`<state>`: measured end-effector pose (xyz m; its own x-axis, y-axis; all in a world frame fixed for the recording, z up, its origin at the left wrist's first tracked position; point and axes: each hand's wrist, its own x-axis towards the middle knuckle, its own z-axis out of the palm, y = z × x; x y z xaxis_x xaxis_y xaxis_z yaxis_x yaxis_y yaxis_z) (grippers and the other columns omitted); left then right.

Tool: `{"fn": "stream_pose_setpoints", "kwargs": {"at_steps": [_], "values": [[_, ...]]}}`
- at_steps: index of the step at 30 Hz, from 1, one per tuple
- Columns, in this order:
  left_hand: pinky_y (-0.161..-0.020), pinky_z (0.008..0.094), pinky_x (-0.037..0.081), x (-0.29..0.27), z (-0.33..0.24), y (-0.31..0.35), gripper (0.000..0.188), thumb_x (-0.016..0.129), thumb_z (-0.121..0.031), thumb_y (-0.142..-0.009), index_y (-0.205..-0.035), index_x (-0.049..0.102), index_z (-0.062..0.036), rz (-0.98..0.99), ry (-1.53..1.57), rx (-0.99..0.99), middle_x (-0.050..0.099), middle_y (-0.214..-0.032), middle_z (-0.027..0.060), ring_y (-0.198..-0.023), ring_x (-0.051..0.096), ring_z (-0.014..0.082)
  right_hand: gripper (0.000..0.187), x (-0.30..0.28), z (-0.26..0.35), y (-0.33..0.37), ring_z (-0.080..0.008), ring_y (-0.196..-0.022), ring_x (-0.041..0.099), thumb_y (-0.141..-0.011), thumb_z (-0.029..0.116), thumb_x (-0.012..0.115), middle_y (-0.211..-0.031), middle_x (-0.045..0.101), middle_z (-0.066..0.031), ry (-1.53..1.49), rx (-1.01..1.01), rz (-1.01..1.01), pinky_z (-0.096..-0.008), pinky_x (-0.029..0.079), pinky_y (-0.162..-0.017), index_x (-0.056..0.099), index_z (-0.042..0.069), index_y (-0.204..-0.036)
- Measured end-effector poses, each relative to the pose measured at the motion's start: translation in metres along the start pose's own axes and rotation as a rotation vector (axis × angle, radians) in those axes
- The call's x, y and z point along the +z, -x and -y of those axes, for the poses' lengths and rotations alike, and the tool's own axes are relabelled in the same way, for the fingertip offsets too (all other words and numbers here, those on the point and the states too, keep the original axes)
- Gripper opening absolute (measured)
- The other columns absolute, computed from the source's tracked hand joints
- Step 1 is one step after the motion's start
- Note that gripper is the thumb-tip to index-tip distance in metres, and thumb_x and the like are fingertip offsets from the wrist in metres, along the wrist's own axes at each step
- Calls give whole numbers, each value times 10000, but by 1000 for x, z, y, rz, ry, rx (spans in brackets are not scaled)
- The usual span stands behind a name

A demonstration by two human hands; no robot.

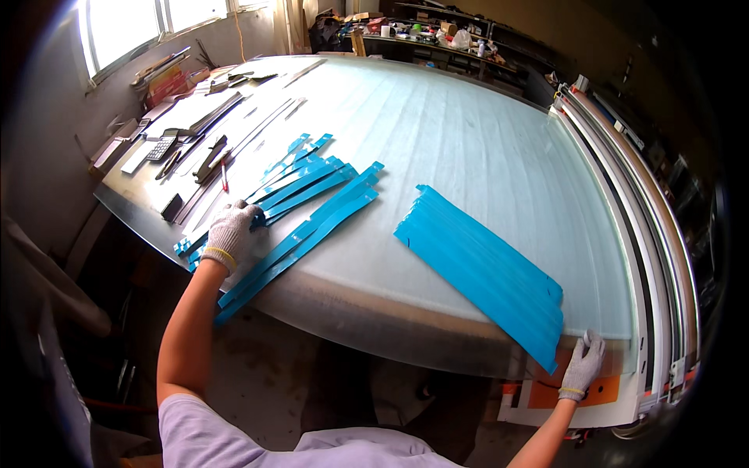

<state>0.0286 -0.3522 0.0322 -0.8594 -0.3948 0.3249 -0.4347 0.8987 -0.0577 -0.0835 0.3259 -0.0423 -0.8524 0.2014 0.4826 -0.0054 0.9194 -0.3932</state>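
My left hand (pixel 232 232), in a white knit glove, rests on a loose fan of long narrow blue strips (pixel 300 201) lying across the near left of the large pale worktable (pixel 460 132); its fingers curl over one strip's end. A neat stack of wider blue strips (pixel 484 269) lies diagonally to the right. My right hand (pixel 583 364), also gloved, sits at the table's near edge with its fingers touching the lower corner of that stack.
Metal rulers, bars, a calculator (pixel 162 147) and a red pen (pixel 224 176) lie along the table's left side. Stacked metal-framed panels (pixel 651 234) line the right edge. A cluttered bench (pixel 421 35) stands at the back, windows at upper left.
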Motion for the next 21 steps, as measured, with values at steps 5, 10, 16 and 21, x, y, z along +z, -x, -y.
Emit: {"fn": "stream_pose_setpoints", "kwargs": {"at_steps": [5, 10, 16, 21], "values": [[-848, 442, 555, 10, 2, -16, 179, 663, -212, -936, -1016, 719, -62, 81, -152, 123, 692, -998, 168, -929, 686, 332, 299, -1, -2, 1, -352, -1174, 573, -959, 109, 610, -1190, 615, -171, 3, -2, -5, -483, 446, -1056, 629, -33, -1221], [-737, 453, 575, 9, 10, -27, 165, 603, -167, -931, -924, 710, -42, 140, -179, 159, 694, -874, 202, -810, 714, 352, 289, -1, 0, 2, -344, -1171, 578, -964, 106, 610, -1193, 616, -168, -22, 2, -17, -472, 447, -1061, 633, -33, -1216], [-693, 459, 576, 10, 8, -22, 163, 592, -167, -908, -892, 696, -41, 8, -153, 128, 693, -831, 197, -766, 716, 349, 291, -2, -3, 2, -337, -1176, 576, -961, 101, 622, -1201, 617, -163, -26, 1, -10, -470, 447, -1065, 633, -29, -1221], [-699, 433, 577, 8, -7, -1, 148, 629, -184, -906, -883, 689, -51, -62, -152, 116, 684, -816, 150, -735, 706, 315, 287, 2, -3, 2, -335, -1169, 577, -957, 91, 626, -1206, 619, -159, -29, -25, -22, -470, 449, -1063, 632, -27, -1219]]}}
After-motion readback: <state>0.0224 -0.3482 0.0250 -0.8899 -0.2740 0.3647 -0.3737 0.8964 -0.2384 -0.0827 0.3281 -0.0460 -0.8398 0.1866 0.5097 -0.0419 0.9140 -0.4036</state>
